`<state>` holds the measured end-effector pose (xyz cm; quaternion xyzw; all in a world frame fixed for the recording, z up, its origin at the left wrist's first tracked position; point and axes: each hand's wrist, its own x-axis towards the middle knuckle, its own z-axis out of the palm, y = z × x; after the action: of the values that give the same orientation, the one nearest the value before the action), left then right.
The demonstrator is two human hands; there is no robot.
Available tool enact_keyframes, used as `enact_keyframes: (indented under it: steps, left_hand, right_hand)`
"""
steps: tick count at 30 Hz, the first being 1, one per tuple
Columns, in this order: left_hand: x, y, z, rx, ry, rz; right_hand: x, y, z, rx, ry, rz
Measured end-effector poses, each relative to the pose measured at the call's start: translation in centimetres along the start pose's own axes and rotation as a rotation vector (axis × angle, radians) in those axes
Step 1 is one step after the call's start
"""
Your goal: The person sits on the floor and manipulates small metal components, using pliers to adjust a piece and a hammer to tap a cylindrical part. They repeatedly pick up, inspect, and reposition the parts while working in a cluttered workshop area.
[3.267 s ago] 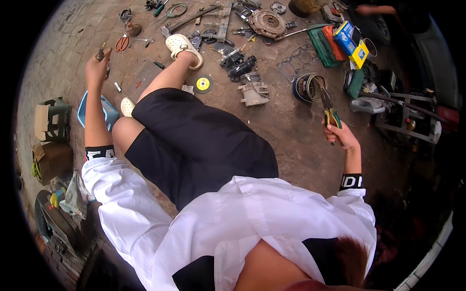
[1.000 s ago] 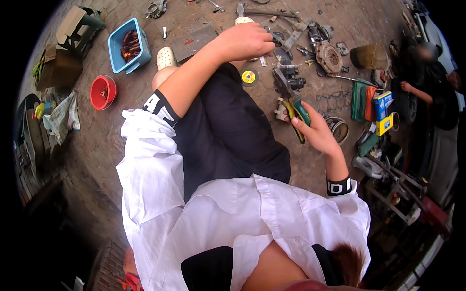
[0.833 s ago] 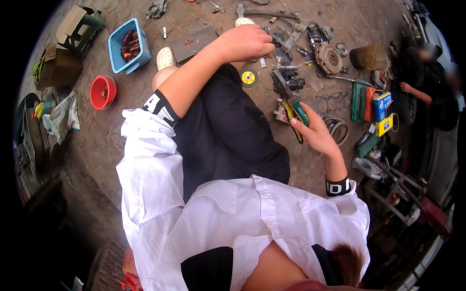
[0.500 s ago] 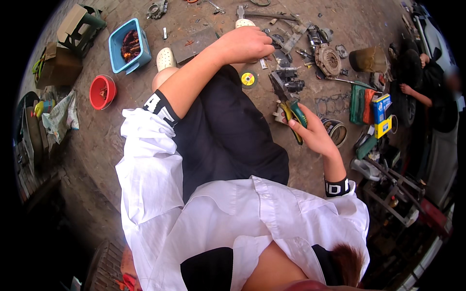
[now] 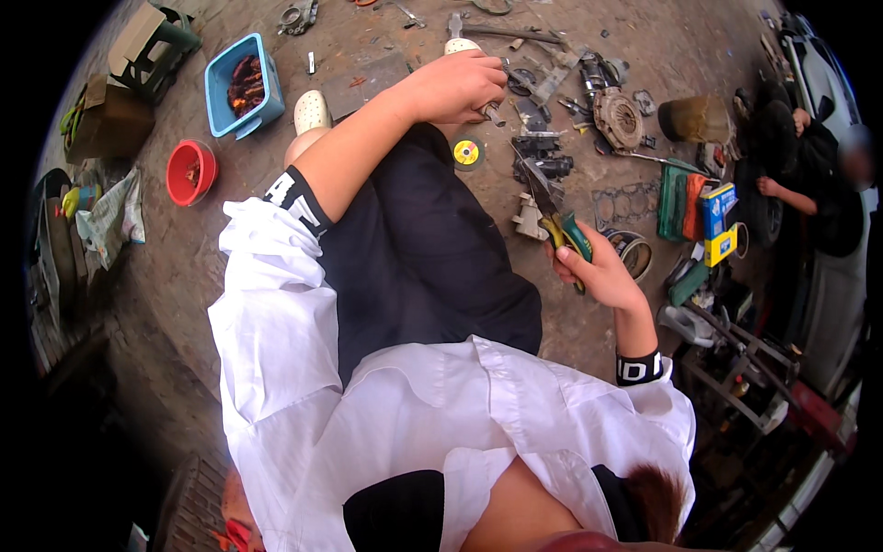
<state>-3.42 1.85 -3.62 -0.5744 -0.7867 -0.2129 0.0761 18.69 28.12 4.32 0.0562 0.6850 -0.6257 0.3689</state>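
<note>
Pliers [image 5: 553, 221] in right hand [image 5: 600, 270], jaws projecting beyond fingers.

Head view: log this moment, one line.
left hand: curled, apparently on metal piece, mostly hidden | right hand: holding green-yellow pliers | ground: yellow-centred disc, red bucket, blue tub

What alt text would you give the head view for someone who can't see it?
A person's right hand holds yellow-and-green-handled pliers; the curled left hand holds a partly hidden small metal part. Machine parts lie on the floor ahead, a blue tub and red bucket stand left, and another person is at right.
</note>
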Motion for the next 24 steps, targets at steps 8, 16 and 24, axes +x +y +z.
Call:
enact_keyframes:
  steps: [8,16,24]
  left_hand:
    - [-0.5,-1.7,0.8,0.061,0.004,-0.021]
    - [-3.2,-5.8,-1.2,0.245,-0.083,-0.251]
    - [-10.5,-9.9,-3.7,0.455,-0.088,-0.501]
  right_hand:
    - [-2.6,0.1,-0.5,0.296,0.064,0.102]
    - [-8.9,0.6,-2.6,0.308,0.119,0.174]
    - [-16.0,4.2,-8.3,0.244,0.114,0.187]
